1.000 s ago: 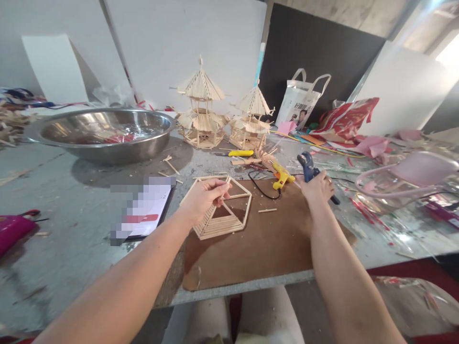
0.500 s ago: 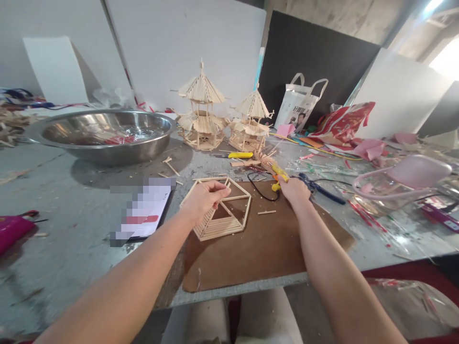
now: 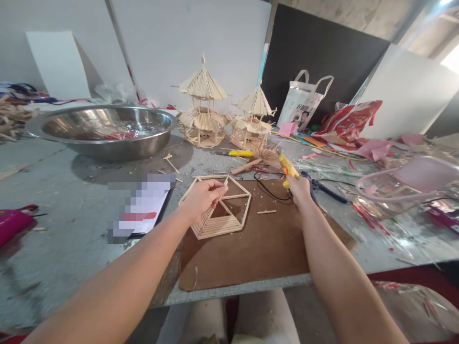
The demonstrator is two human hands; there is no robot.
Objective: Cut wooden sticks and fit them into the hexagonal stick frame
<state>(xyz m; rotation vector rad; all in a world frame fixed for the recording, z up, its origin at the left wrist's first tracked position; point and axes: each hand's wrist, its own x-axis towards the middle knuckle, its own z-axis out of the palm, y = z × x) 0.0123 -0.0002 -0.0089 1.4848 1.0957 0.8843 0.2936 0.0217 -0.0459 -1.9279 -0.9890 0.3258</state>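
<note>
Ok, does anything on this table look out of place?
Mildly, yes. A short stick lies loose on the brown board, apart from the hexagonal frame, like a stray piece. At the back right, a red bag lies crumpled with pink paper beside it, which looks untidy.

A craft workshop, by the look of it; two stick-built pagoda models [image 3: 202, 85] at upper centre; a yellow glue gun [image 3: 289, 167] right of centre; a stained worktable [image 3: 86, 200] across the frame, with paper scraps [image 3: 375, 150] at right; bare concrete [image 3: 344, 15] at upper right.
</note>
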